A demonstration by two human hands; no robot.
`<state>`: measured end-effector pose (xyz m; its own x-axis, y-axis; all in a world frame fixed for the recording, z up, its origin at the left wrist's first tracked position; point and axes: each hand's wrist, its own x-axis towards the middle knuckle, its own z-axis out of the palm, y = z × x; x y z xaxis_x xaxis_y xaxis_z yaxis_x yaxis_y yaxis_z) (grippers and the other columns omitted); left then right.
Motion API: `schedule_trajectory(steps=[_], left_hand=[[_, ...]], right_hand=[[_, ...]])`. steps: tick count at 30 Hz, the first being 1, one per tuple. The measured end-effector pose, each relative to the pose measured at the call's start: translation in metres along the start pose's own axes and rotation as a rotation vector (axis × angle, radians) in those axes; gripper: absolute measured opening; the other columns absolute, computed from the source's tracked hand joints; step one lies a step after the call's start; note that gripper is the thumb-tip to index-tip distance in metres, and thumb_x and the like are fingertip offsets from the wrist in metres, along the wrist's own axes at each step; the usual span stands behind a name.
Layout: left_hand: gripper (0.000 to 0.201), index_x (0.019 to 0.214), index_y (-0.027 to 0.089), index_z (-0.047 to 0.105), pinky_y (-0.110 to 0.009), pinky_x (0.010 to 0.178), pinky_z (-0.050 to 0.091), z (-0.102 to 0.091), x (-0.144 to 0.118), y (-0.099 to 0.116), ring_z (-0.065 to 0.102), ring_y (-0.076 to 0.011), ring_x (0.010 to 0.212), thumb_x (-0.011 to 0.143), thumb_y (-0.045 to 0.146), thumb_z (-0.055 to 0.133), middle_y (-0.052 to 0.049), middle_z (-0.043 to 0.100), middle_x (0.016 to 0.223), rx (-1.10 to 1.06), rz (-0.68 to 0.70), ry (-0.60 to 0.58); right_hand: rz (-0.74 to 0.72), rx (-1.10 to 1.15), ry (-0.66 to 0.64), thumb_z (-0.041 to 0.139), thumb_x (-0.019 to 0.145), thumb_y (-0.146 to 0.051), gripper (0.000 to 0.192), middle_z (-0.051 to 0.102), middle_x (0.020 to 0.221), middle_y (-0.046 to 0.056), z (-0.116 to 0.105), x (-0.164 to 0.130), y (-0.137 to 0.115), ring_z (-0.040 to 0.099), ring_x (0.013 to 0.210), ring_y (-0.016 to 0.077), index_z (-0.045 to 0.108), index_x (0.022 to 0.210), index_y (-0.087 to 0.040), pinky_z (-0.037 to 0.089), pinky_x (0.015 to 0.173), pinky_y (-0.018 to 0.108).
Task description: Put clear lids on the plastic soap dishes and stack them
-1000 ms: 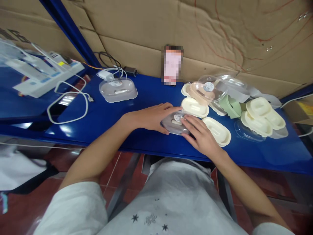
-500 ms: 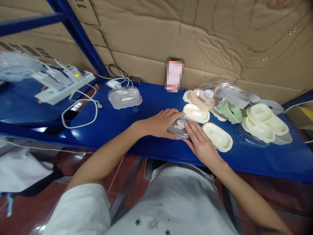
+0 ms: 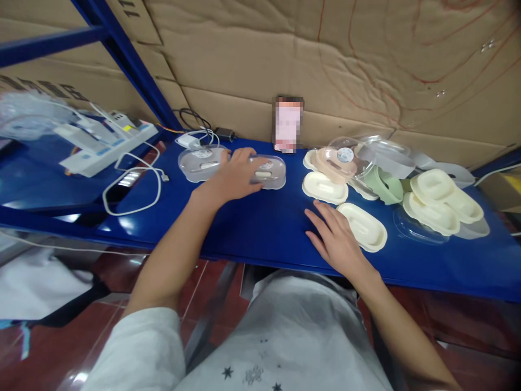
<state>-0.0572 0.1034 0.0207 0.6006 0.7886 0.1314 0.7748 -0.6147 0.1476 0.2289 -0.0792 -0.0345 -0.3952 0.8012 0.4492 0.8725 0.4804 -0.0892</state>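
My left hand (image 3: pixel 232 176) grips a grey lidded soap box (image 3: pixel 266 171) and holds it low over the blue shelf (image 3: pixel 252 228), just right of another grey lidded soap box (image 3: pixel 199 163). My right hand (image 3: pixel 336 236) rests flat on the shelf with fingers spread and nothing in it. Beside it lies a cream tray (image 3: pixel 362 227), with another cream tray (image 3: pixel 324 188) just behind.
A pile of cream trays (image 3: pixel 437 203), a green piece (image 3: pixel 382 184), a pink tray under a clear lid (image 3: pixel 337 160) and clear lids lie at the right. A white cable (image 3: pixel 130 184) and power strip (image 3: pixel 108 144) are at the left. Cardboard lines the back.
My left hand has carried the grey soap box from in front of me to the back left, next to the other one. My right hand has let go and stays on the shelf.
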Motion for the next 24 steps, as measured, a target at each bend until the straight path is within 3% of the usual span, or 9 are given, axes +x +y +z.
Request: schedule_trajectory(steps=[7, 12, 16, 19, 21, 24], left_hand=[[0.066, 0.156, 0.028, 0.049, -0.081, 0.122, -0.004, 0.013, 0.005, -0.011, 0.032, -0.0438, 0.147, 0.104, 0.066, 0.039, -0.008, 0.049, 0.158, 0.052, -0.190, 0.148], [0.067, 0.163, 0.023, 0.042, -0.093, 0.113, 0.010, 0.023, 0.012, -0.018, 0.030, -0.0559, 0.154, 0.102, 0.049, 0.047, -0.023, 0.032, 0.172, 0.009, -0.337, 0.146], [0.075, 0.167, 0.023, 0.037, -0.090, 0.116, 0.008, 0.026, 0.015, -0.020, 0.026, -0.0554, 0.156, 0.101, 0.056, 0.050, -0.021, 0.032, 0.173, -0.004, -0.342, 0.177], [0.075, 0.168, 0.024, 0.037, -0.079, 0.126, 0.004, 0.022, 0.015, -0.008, 0.024, -0.0496, 0.158, 0.104, 0.062, 0.045, -0.013, 0.035, 0.173, -0.020, -0.226, 0.224], [0.063, 0.164, 0.025, 0.042, -0.068, 0.131, 0.015, 0.020, 0.014, 0.011, 0.034, -0.0402, 0.156, 0.108, 0.053, 0.040, -0.012, 0.043, 0.168, -0.089, -0.024, 0.196], [0.049, 0.154, 0.027, 0.054, -0.052, 0.126, 0.035, 0.024, 0.009, 0.051, 0.051, -0.0300, 0.147, 0.109, 0.043, 0.045, -0.012, 0.057, 0.156, -0.287, 0.332, 0.054]], right_hand=[[0.160, -0.071, 0.172, 0.059, 0.107, -0.030, 0.046, 0.061, 0.154, 0.017, -0.011, -0.011, 0.012, 0.059, 0.141, 0.0378, 0.057, 0.153, -0.025, 0.047, 0.117, 0.060], [0.303, -0.154, 0.213, 0.058, 0.107, -0.035, 0.043, 0.062, 0.153, 0.018, -0.021, -0.028, 0.022, 0.060, 0.140, 0.0393, 0.060, 0.150, -0.026, 0.044, 0.116, 0.061], [0.338, -0.193, 0.149, 0.059, 0.108, -0.038, 0.039, 0.071, 0.142, 0.017, -0.023, -0.048, 0.029, 0.067, 0.130, 0.0375, 0.064, 0.143, -0.024, 0.043, 0.116, 0.062], [0.315, -0.156, 0.103, 0.060, 0.108, -0.036, 0.031, 0.074, 0.138, 0.016, -0.020, -0.058, 0.032, 0.072, 0.123, 0.0354, 0.069, 0.134, -0.022, 0.048, 0.113, 0.060], [0.259, -0.083, 0.066, 0.058, 0.109, -0.034, 0.033, 0.071, 0.144, 0.015, -0.019, -0.060, 0.031, 0.070, 0.129, 0.0341, 0.068, 0.138, -0.023, 0.049, 0.114, 0.059], [0.124, 0.091, -0.037, 0.056, 0.110, -0.036, 0.046, 0.060, 0.160, 0.013, -0.021, -0.052, 0.029, 0.059, 0.147, 0.0317, 0.056, 0.155, -0.028, 0.043, 0.124, 0.060]])
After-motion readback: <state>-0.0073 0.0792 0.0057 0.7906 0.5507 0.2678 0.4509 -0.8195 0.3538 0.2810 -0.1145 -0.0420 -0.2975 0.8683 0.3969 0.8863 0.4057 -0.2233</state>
